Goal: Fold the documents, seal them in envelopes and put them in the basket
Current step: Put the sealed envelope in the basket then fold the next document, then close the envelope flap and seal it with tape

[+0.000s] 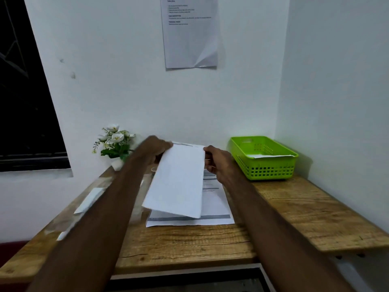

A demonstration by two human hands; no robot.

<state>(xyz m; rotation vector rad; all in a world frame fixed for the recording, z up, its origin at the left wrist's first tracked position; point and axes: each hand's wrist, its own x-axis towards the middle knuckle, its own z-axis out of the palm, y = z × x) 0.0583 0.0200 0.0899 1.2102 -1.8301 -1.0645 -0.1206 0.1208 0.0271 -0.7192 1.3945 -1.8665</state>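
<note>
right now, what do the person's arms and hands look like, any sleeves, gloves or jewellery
Both forearms are bare as far as the view shows, with no sleeve edge in sight. The left hand and the right hand wear no gloves. No watch or bracelet shows on either wrist. The hands are a little blurred, so a thin ring cannot be ruled out.

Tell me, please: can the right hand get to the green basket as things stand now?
Probably yes. The green basket stands just right of the right hand with only bare table between them, but that hand now holds the folded paper together with the left hand.
</note>
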